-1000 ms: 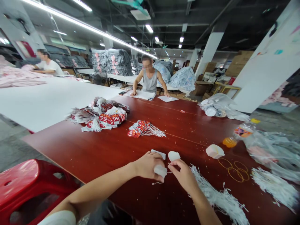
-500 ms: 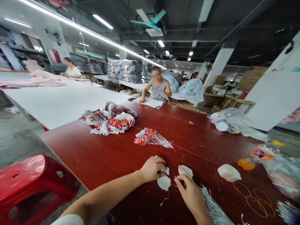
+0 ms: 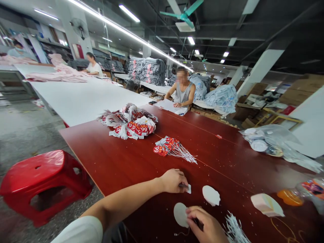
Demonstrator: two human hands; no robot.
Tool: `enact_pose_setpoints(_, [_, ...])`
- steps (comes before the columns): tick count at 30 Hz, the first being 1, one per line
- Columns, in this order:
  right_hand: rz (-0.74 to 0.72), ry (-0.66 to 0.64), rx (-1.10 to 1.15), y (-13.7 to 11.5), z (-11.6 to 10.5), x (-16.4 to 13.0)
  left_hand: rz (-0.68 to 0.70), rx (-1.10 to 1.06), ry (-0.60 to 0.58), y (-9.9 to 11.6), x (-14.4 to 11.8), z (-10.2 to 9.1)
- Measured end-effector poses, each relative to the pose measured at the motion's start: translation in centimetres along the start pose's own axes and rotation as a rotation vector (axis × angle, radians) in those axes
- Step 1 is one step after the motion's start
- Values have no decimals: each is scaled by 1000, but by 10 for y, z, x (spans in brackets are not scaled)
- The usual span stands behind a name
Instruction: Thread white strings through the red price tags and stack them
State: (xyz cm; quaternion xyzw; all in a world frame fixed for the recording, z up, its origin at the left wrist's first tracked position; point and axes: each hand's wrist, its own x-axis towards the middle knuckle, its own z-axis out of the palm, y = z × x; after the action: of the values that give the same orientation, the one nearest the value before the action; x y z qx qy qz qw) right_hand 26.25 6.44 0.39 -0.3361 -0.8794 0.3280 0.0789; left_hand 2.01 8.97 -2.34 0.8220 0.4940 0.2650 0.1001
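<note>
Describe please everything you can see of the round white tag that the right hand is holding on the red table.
The round white tag is a flat, thin disc that looks like paper or card, plain white on the side that shows. It lies low over the dark red table, near its front edge. The right hand pinches its right rim with the fingertips. A thin pale string curls just below it. The left hand is apart from it, and a second white tag lies separately to the right.

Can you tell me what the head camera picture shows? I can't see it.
A person's right hand holds a round white tag while the left hand rests on a dark red table, near bundles of red price tags.
</note>
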Motion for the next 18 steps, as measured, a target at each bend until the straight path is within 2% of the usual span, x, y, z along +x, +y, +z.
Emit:
enact_pose_setpoints(4, [-14, -2, 64, 6, 3, 0, -88, 140, 25, 12, 1, 7])
enact_pose_setpoints(7, [-31, 58, 111, 5, 9, 4, -141, 246, 56, 24, 2, 13])
enact_pose_setpoints(10, [-50, 148, 118, 6, 13, 7, -121, 266, 140, 31, 1, 10])
enact_pose_setpoints(15, [-94, 321, 102, 6, 11, 5, -50, 55, 385, 40, -10, -6])
enact_pose_setpoints(18, [-74, 430, 40, 2, 6, 2, -28, -174, 412, 51, -15, -7])
